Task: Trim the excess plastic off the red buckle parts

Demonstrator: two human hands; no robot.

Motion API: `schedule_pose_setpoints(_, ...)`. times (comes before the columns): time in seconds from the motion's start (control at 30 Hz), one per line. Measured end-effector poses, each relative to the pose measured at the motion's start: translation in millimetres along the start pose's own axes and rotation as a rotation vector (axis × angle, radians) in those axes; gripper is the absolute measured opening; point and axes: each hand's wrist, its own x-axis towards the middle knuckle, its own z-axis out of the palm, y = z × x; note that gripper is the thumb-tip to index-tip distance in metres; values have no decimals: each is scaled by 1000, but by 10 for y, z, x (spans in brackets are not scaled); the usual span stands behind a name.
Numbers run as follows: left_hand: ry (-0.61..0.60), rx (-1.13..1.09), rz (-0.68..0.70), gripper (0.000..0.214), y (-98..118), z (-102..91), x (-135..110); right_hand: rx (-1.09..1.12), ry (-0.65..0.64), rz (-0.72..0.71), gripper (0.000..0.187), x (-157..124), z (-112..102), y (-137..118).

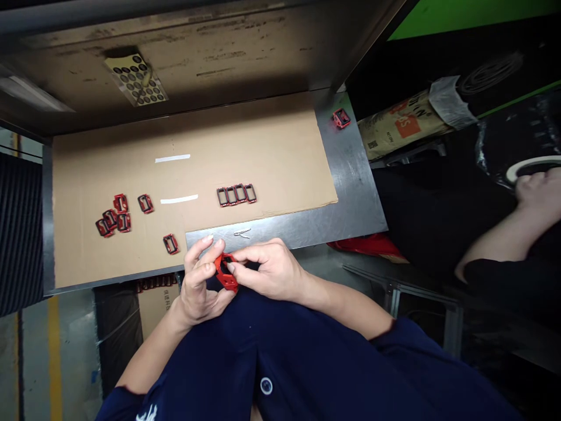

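Just past the table's front edge, a small red plastic frame [227, 282] with a dark opening is held up between my two hands. My left hand [197, 289] grips its left side and bottom, thumb and fingers closed around it. Thumb and forefinger of my right hand [274, 272] are pinched at the frame's upper right rim, fingertips reaching into the opening. Whether a small part sits between those fingertips is hidden. Beyond my hands, tweezers [242, 233] lie on the bare metal strip. A similar red-and-black frame [170, 244] rests on the cardboard to the left.
Cardboard [272, 140] covers most of the metal table [355, 175]. A row of several frames [236, 195] lies mid-board; more are clustered [118, 219] at left. One frame [340, 118] sits far right. A sticker sheet [137, 80] hangs behind. Another person's hand [541, 193] holds a tape roll.
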Motion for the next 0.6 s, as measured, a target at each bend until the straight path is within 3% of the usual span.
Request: schedule_pose_setpoints(0.6,-20,-52,7,87,47,6,6,-35,-176,-75,24,-33,-221,-22)
